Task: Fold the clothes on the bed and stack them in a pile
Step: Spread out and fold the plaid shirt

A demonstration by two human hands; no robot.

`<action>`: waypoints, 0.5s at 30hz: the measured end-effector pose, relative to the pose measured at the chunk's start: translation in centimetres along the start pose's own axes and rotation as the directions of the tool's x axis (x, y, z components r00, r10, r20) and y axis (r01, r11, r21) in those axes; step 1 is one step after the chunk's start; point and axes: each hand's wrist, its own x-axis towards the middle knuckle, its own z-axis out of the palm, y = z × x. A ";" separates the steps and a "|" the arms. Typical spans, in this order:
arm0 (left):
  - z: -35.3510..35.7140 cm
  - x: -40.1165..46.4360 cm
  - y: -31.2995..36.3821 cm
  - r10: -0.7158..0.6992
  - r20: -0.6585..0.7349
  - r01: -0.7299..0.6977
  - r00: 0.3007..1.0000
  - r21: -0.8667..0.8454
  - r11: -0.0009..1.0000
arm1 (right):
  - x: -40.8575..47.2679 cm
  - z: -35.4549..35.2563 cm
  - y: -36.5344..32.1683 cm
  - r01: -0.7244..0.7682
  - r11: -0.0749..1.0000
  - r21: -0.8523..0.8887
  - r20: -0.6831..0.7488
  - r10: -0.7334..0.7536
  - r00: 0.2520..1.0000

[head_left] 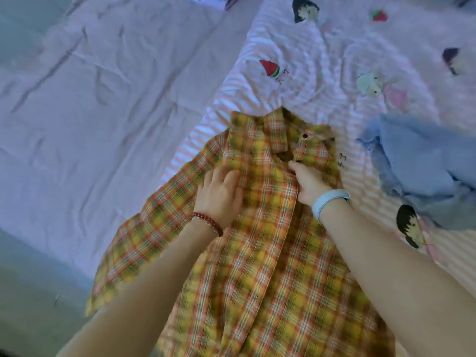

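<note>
A yellow and orange plaid shirt lies spread front up on the bed, collar pointing away from me, its left sleeve stretched out to the lower left. My left hand, with a red bead bracelet on the wrist, rests flat on the shirt's left chest with fingers straight. My right hand, with a pale blue band on the wrist, lies just below the collar; its fingers curl into the fabric at the shirt's front opening. A crumpled light blue garment lies to the right of the shirt.
A pink striped quilt with cartoon prints covers the right half of the bed. A wrinkled pale lilac sheet covers the left half. The bed's left edge runs past the shirt's sleeve.
</note>
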 end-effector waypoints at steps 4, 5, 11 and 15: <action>-1.3 7.1 1.4 0.100 -0.112 -0.103 0.989 -0.018 0.995 | -1.1 0.1 -0.6 0.572 0.748 -0.337 -0.039 -0.618 0.785; -1.4 8.6 1.8 0.120 -0.166 -0.127 0.979 -0.026 0.992 | -1.9 -0.2 -0.1 0.681 0.603 -0.415 0.014 -0.745 0.667; 0.6 15.6 3.2 0.211 -0.010 -0.209 0.977 0.122 0.970 | -0.3 -3.8 0.5 0.654 0.384 -0.652 -0.020 -0.870 0.492; 2.0 21.0 3.5 0.053 0.124 -0.067 0.991 0.111 0.992 | 4.3 -6.7 -2.8 0.574 0.555 -0.603 -0.245 -0.813 0.529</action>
